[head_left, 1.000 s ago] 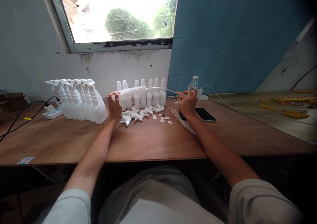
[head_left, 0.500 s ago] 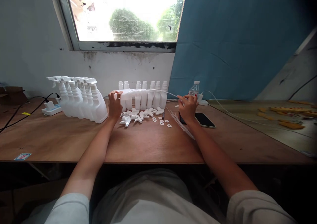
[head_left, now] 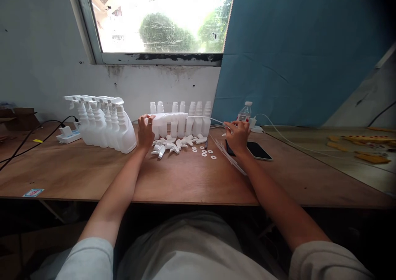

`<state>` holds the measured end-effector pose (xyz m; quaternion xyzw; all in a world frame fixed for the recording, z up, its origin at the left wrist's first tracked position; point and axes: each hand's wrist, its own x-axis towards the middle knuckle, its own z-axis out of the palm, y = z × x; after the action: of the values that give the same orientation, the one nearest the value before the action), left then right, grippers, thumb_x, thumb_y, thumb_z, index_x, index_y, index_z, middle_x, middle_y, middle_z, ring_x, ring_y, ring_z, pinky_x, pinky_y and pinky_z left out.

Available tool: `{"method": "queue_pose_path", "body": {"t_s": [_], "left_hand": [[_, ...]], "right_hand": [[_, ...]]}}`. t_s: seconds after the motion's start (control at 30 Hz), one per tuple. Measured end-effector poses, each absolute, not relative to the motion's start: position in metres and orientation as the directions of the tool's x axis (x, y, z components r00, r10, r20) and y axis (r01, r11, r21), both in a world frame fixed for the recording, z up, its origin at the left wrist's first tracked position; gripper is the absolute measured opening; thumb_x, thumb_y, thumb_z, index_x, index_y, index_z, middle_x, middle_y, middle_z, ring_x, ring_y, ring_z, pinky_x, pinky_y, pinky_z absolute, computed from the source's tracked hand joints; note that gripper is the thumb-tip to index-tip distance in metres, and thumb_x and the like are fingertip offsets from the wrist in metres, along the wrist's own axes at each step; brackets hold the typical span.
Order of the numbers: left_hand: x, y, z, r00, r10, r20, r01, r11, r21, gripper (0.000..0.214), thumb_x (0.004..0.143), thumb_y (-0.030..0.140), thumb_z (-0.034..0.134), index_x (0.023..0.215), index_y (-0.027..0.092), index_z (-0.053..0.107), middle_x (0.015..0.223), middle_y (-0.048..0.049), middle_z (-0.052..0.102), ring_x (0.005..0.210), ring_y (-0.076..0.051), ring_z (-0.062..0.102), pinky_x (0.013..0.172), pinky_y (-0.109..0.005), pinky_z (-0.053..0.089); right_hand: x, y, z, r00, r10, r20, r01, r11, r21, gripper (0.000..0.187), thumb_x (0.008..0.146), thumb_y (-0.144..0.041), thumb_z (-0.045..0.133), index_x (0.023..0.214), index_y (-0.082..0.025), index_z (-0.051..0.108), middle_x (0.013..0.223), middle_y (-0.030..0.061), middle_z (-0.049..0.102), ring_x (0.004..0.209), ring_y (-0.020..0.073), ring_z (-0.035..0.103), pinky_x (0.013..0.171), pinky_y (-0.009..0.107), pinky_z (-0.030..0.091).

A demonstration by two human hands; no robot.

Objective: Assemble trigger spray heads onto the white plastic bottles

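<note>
My left hand (head_left: pixel 146 132) is closed around the base end of a white plastic bottle (head_left: pixel 168 117), held sideways above the table with its neck to the right. My right hand (head_left: pixel 237 135) pinches a thin white plastic tube (head_left: pixel 206 117), which curves across to the bottle's mouth. Whether the tube's tip is inside the mouth I cannot tell. Behind the held bottle stands a row of uncapped white bottles (head_left: pixel 198 125). Loose white trigger spray heads (head_left: pixel 171 146) lie in a pile below it. Several small white ring washers (head_left: pixel 204 154) are scattered to their right.
Several white bottles with spray heads (head_left: pixel 123 127) stand at left beside a power strip (head_left: pixel 68 136). More thin tubes (head_left: pixel 230 158) lie under my right forearm. Near my right hand are a phone (head_left: pixel 260 151) and a clear bottle (head_left: pixel 246 111). The wooden table's (head_left: pixel 185 189) front edge is close to me.
The whole view has shifted slightly, so everything appears a little further right. Both hands keep hold of the bottle and the tube. The tube and held bottle appear slightly lower.
</note>
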<state>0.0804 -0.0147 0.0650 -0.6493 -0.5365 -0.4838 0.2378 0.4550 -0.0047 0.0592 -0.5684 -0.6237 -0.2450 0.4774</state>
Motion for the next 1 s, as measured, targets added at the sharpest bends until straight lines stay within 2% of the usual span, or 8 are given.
{"method": "queue_pose_path", "body": {"t_s": [0.1, 0.23, 0.4, 0.5, 0.6, 0.73, 0.87, 1.0], "left_hand": [[0.086, -0.015, 0.062, -0.008, 0.509, 0.861, 0.919, -0.335, 0.207, 0.066, 0.072, -0.006, 0.031, 0.129, 0.023, 0.050, 0.129, -0.0148, 0.043, 0.122, -0.030, 0.041, 0.084, -0.043, 0.052], [0.100, -0.019, 0.060, 0.105, 0.522, 0.846, 0.914, -0.386, 0.125, 0.065, 0.074, -0.005, 0.033, 0.130, 0.024, 0.049, 0.132, -0.0135, 0.042, 0.127, -0.029, 0.038, 0.091, -0.044, 0.050], [0.116, -0.027, 0.062, 0.272, 0.467, 0.841, 0.879, -0.476, -0.020, 0.061, 0.079, -0.004, 0.033, 0.131, 0.024, 0.048, 0.132, -0.0135, 0.043, 0.132, -0.028, 0.033, 0.098, -0.044, 0.045], [0.121, -0.029, 0.063, 0.277, 0.453, 0.847, 0.876, -0.481, -0.029, 0.055, 0.084, -0.001, 0.032, 0.132, 0.023, 0.048, 0.131, -0.0135, 0.044, 0.130, -0.028, 0.034, 0.098, -0.044, 0.044], [0.121, -0.030, 0.065, 0.320, 0.472, 0.822, 0.873, -0.483, -0.062, 0.049, 0.088, 0.006, 0.037, 0.132, 0.024, 0.048, 0.129, -0.0133, 0.045, 0.123, -0.027, 0.040, 0.091, -0.042, 0.048], [0.121, -0.031, 0.067, 0.409, 0.494, 0.768, 0.851, -0.510, -0.125, 0.048, 0.088, 0.009, 0.043, 0.133, 0.025, 0.047, 0.128, -0.0122, 0.046, 0.119, -0.026, 0.042, 0.082, -0.036, 0.052], [0.123, -0.032, 0.065, 0.395, 0.517, 0.759, 0.846, -0.527, -0.082, 0.046, 0.088, 0.012, 0.046, 0.133, 0.025, 0.046, 0.127, -0.0117, 0.047, 0.117, -0.026, 0.045, 0.076, -0.033, 0.052], [0.128, -0.031, 0.062, 0.345, 0.550, 0.760, 0.839, -0.544, 0.013, 0.043, 0.089, 0.021, 0.052, 0.132, 0.025, 0.047, 0.124, -0.0113, 0.049, 0.115, -0.026, 0.048, 0.073, -0.031, 0.052]], "right_hand": [[0.446, -0.009, 0.062, 0.024, 0.496, 0.868, 0.930, 0.308, -0.202, 0.032, 0.087, -0.023, 0.048, 0.110, -0.022, 0.070, 0.106, 0.0124, 0.059, 0.109, 0.0315, 0.043, 0.091, 0.049, 0.035], [0.430, -0.014, 0.065, -0.162, 0.518, 0.840, 0.802, 0.565, -0.193, 0.038, 0.086, -0.032, 0.053, 0.121, -0.022, 0.062, 0.107, 0.0102, 0.061, 0.106, 0.0283, 0.048, 0.095, 0.046, 0.038], [0.412, -0.022, 0.066, -0.171, 0.655, 0.736, 0.442, 0.718, -0.537, 0.056, 0.073, -0.041, 0.072, 0.125, -0.024, 0.056, 0.092, 0.0034, 0.067, 0.080, 0.0209, 0.059, 0.079, 0.036, 0.047], [0.406, -0.026, 0.067, -0.140, 0.748, 0.649, 0.169, 0.664, -0.728, 0.058, 0.068, -0.042, 0.078, 0.119, -0.026, 0.057, 0.089, 0.0011, 0.067, 0.076, 0.0175, 0.061, 0.073, 0.032, 0.048], [0.406, -0.028, 0.071, -0.065, 0.785, 0.615, -0.051, 0.613, -0.788, 0.046, 0.060, -0.039, 0.083, 0.097, -0.024, 0.059, 0.090, -0.0001, 0.067, 0.076, 0.0152, 0.062, 0.073, 0.030, 0.050], [0.411, -0.030, 0.077, -0.057, 0.846, 0.531, -0.084, 0.526, -0.847, 0.037, 0.055, -0.036, 0.087, 0.066, -0.018, 0.056, 0.080, 0.0006, 0.067, 0.068, 0.0129, 0.060, 0.064, 0.026, 0.049], [0.418, -0.025, 0.081, -0.054, 0.955, 0.291, -0.220, 0.273, -0.936, 0.033, 0.058, -0.038, 0.086, 0.067, -0.016, 0.062, 0.067, 0.0024, 0.065, 0.056, 0.0129, 0.056, 0.049, 0.025, 0.048], [0.426, -0.021, 0.088, -0.112, 0.973, 0.203, -0.473, 0.128, -0.872, 0.029, 0.068, -0.040, 0.079, 0.069, -0.018, 0.059, 0.066, 0.0042, 0.064, 0.064, 0.0191, 0.063, 0.053, 0.031, 0.056]]}}
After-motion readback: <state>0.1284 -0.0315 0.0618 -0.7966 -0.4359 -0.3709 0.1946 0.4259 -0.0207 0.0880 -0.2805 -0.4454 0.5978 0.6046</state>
